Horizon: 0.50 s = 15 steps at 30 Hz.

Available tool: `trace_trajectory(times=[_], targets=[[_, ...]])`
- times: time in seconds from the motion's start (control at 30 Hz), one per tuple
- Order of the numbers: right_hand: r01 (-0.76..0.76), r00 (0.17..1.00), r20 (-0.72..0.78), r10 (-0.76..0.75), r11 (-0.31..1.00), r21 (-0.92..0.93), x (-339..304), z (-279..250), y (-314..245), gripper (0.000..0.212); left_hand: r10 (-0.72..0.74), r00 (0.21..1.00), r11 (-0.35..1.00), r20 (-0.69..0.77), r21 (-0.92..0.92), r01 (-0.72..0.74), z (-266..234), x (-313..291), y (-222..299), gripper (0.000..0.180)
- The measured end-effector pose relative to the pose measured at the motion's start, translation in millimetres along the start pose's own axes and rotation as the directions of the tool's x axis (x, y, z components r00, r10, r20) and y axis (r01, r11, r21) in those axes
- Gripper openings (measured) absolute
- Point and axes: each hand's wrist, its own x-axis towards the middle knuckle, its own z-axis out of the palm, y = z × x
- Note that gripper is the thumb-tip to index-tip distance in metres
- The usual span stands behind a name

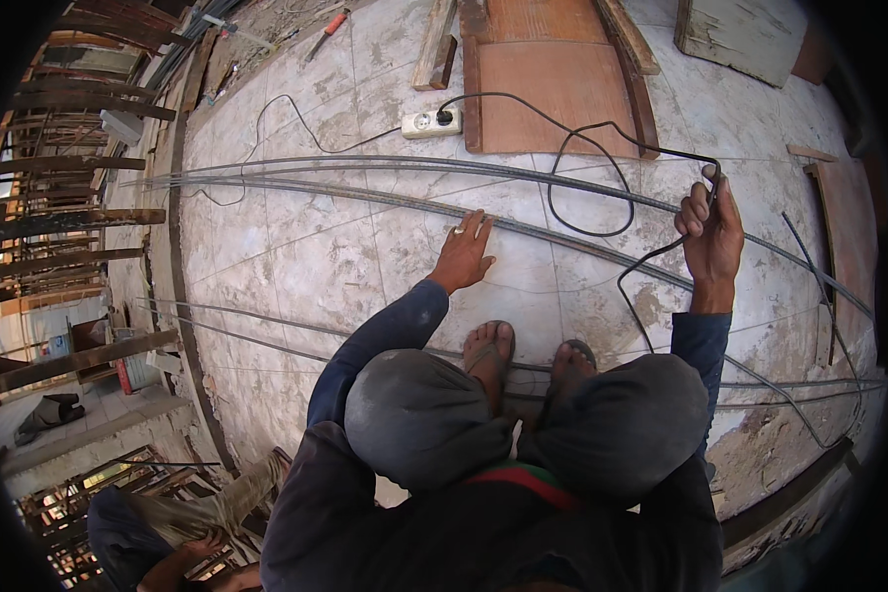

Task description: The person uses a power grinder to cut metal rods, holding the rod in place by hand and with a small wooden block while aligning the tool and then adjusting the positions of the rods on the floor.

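Note:
My left hand reaches forward with its fingers stretched out, their tips on a bundle of long thin steel bars. A ring shows on one finger. In my right hand, raised at the right, the fingers are closed round a black power cable. That cable loops over the bars and runs to a plug in a white power strip. A second bundle of bars lies just beyond the first. More bars pass close to my sandalled feet.
Brown wooden panels lie ahead, with wooden beams beside them. A red-handled tool rests at the far left. Beyond the floor's left edge is timber framing. Another person is at the lower left.

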Motion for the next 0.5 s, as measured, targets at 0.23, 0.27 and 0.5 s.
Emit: trace_trajectory(times=[0.23,0.27,0.5], targets=[[0.402,0.914,0.08,-0.398,0.915,-0.042,-46.7,-6.7,-88.0,0.042,0.2,0.979,0.945,-0.03,-0.258,-0.201,-0.8,14.1,37.0,0.066],[0.456,0.888,0.081,-0.452,0.89,-0.029,-57.5,-6.9,-94.3,0.041,0.212,0.977,0.936,0.005,-0.287,-0.201,-1.1,13.2,35.4,0.066],[0.656,0.733,-0.031,-0.679,0.719,-0.231,-118.5,-11.9,-153.4,0.034,-0.172,0.94,0.908,-0.296,-0.417,0.035,-22.1,21.9,25.4,0.022]])
